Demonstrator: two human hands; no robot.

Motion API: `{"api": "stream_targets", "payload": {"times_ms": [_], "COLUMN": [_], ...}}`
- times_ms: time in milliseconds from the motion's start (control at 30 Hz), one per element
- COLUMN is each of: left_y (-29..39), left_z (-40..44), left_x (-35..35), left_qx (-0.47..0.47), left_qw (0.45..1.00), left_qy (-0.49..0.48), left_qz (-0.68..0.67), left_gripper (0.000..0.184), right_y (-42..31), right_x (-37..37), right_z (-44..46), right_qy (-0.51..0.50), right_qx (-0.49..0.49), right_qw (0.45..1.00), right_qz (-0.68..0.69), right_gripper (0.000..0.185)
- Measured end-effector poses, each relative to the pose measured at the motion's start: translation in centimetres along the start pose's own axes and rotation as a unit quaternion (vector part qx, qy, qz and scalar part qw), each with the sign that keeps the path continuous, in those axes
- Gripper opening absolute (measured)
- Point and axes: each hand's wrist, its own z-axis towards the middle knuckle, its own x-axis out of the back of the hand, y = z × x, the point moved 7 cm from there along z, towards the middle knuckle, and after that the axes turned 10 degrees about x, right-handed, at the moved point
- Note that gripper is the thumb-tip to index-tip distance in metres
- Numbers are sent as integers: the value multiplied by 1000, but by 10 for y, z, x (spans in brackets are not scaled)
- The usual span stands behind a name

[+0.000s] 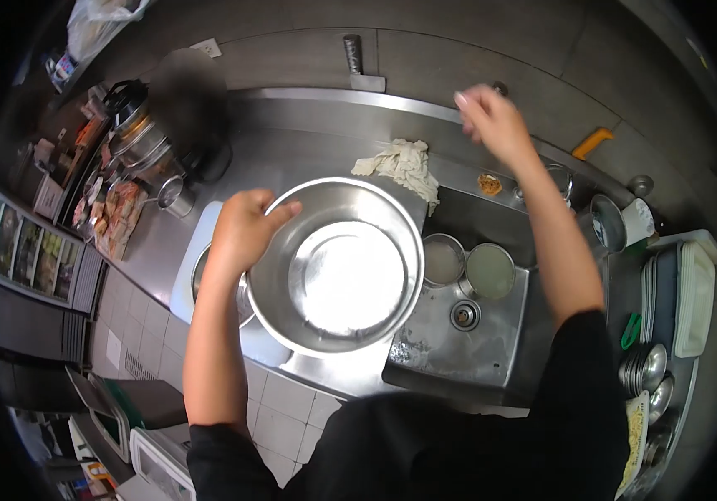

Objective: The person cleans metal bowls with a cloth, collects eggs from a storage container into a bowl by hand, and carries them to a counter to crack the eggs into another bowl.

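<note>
The left hand (246,230) grips the rim of a large steel pot (338,330), which is beside the sink (492,342) — on the surface (271,150) or above it, one cannot tell. The right hand (492,121) is raised, its fingers bent (whether fully closed is unclear).

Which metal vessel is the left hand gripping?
The large, wide basin: the left hand grips its rim, whereas the two smaller containers sit in the sink, untouched.
</note>
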Motion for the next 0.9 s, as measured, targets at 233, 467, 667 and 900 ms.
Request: {"api": "stream_targets", "payload": {"times_ms": [233, 467, 667, 900], "left_y": [-1, 8, 30, 15], "left_z": [20, 16, 7, 13], "left_x": [-5, 1, 25, 136], "left_qx": [-38, -65, -73, -90], "left_qw": [999, 998, 989, 960], "left_qy": [3, 12, -26, 93], "left_qz": [13, -14, -125, -249], "left_gripper": [42, 38, 39, 32], "right_y": [-51, -77, -106, -139], "right_x": [-91, -58, -42, -25], "right_z": [-136, -101, -94, -59], "right_qy": [-164, -106, -43, -24], "right_qx": [-161, -77, -165, -70], "right_qw": [958, 989, 981, 955], "right_qz": [170, -75, 96, 288], "right_gripper": [39, 25, 20, 45]}}
